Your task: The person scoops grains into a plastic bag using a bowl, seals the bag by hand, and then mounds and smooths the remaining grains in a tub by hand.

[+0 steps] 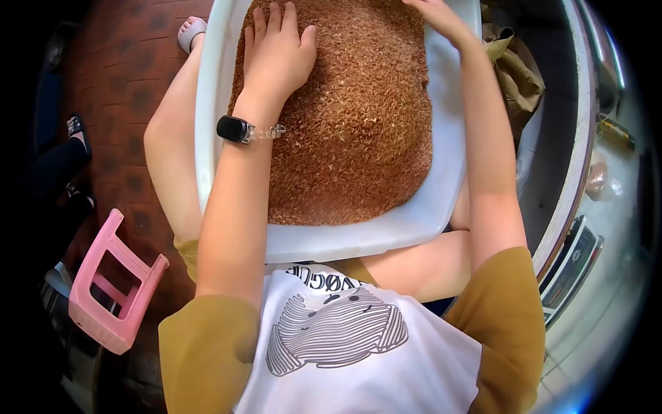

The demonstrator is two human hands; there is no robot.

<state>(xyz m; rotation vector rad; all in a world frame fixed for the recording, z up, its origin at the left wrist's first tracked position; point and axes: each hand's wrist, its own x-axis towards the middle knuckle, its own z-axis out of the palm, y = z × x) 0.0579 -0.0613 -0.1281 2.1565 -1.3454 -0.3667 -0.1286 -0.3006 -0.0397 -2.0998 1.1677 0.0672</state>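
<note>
My left hand (281, 55) lies with its fingers spread on a heap of brown, flaky shreds (352, 131), near the heap's far left side. Their exact kind is not clear. The heap sits in a white plastic tub (331, 243) across my lap. At the top edge of the view, my right hand (436, 15) is over the heap's far right part, partly cut off by the frame. One digit of it shows stretched out, and nothing is seen in its grip. A black watch (234, 129) and a clear bead bracelet are on my left wrist.
A pink plastic stool (117, 283) is on the red tiled floor (117, 165) to my left. Another person's sandaled feet (79, 134) show at the far left. To my right are a brown sack (514, 72) and a pale-edged counter or case (576, 138).
</note>
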